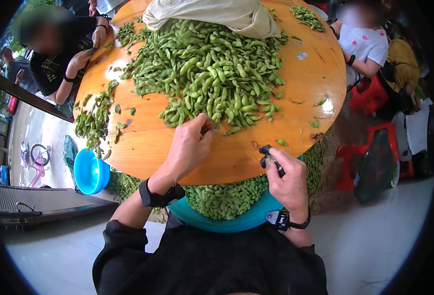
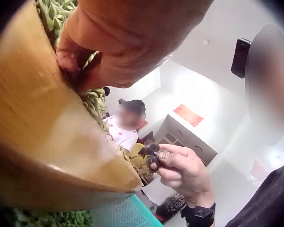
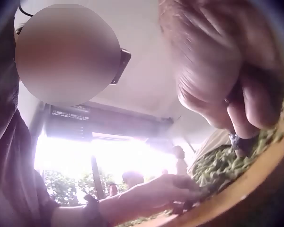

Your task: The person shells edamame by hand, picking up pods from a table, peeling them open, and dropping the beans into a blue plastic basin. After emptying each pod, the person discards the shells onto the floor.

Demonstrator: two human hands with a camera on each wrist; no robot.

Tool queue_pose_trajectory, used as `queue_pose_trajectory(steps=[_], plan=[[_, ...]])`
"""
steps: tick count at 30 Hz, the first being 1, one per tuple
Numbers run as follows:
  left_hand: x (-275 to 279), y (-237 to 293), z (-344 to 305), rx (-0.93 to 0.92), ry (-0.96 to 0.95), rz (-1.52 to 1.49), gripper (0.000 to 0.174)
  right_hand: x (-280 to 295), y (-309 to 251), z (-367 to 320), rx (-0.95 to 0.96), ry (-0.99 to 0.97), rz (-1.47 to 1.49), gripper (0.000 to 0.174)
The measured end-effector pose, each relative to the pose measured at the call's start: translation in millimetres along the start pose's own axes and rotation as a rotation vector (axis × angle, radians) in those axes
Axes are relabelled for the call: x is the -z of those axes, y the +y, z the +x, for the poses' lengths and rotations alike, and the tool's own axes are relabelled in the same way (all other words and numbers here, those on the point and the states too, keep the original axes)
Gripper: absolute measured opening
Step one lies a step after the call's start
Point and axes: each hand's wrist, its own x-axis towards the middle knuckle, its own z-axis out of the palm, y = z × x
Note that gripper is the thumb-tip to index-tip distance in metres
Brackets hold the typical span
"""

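My left hand (image 1: 190, 145) is at the near edge of a big heap of green soybean pods (image 1: 212, 73), its fingers curled. In the left wrist view a sliver of a green soybean pod (image 2: 90, 58) shows between thumb and finger. The right hand (image 1: 289, 179) hovers over the table's near edge, with black finger caps (image 1: 264, 150) on thumb and forefinger. Those two tips stand slightly apart, the other fingers bent. Below the edge, a teal basin (image 1: 217, 226) holds shelled green beans (image 1: 226, 201).
The round wooden table (image 1: 143, 160) carries a pale cloth sack (image 1: 202, 17) behind the heap and smaller pod piles (image 1: 93, 120) at its sides. People sit at far left and right. A blue basin (image 1: 91, 172) stands left; red stools (image 1: 347, 164) stand right.
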Motion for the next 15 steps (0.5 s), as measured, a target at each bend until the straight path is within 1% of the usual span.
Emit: queue_pose_trajectory(steps=[1, 2, 3, 4, 5, 6, 7, 9, 11, 12, 14, 15], plan=[[3, 5, -6, 0.076, -0.032, -0.147, 0.011, -5, -2, 3, 0.004, 0.001, 0.002, 0.022], [3, 8, -12, 0.153, -0.064, -0.295, 0.012, -10, -4, 6, -0.073, -0.034, 0.088, 0.023], [-2, 9, -18, 0.152, -0.062, -0.294, 0.012, -15, -5, 8, -0.15, -0.07, 0.174, 0.023], [-9, 9, -26, 0.107, -0.088, -0.423, 0.012, -22, -4, 10, -0.179, -0.083, 0.277, 0.023], [-15, 11, -32, 0.061, -0.112, -0.551, 0.012, -27, -4, 12, -0.177, -0.085, 0.277, 0.023], [-16, 17, -36, 0.092, -0.168, -0.545, 0.013, -31, -5, 13, -0.275, -0.132, 0.397, 0.022], [-21, 19, -39, 0.031, -0.135, -0.543, 0.014, -33, -5, 15, -0.374, -0.178, 0.517, 0.022], [-23, 23, -40, 0.093, -0.114, -0.611, 0.012, -33, -5, 16, -0.366, -0.186, 0.484, 0.022], [-27, 23, -43, 0.112, -0.094, -0.653, 0.011, -32, -5, 14, -0.403, -0.183, 0.597, 0.022], [-29, 22, -44, 0.132, -0.075, -0.695, 0.011, -31, -5, 13, -0.403, -0.179, 0.595, 0.022], [-34, 21, -46, 0.099, -0.049, -0.668, 0.011, -29, -6, 13, -0.51, -0.205, 0.725, 0.022], [-36, 20, -46, 0.07, -0.022, -0.639, 0.011, -28, -6, 12, -0.508, -0.204, 0.725, 0.022]])
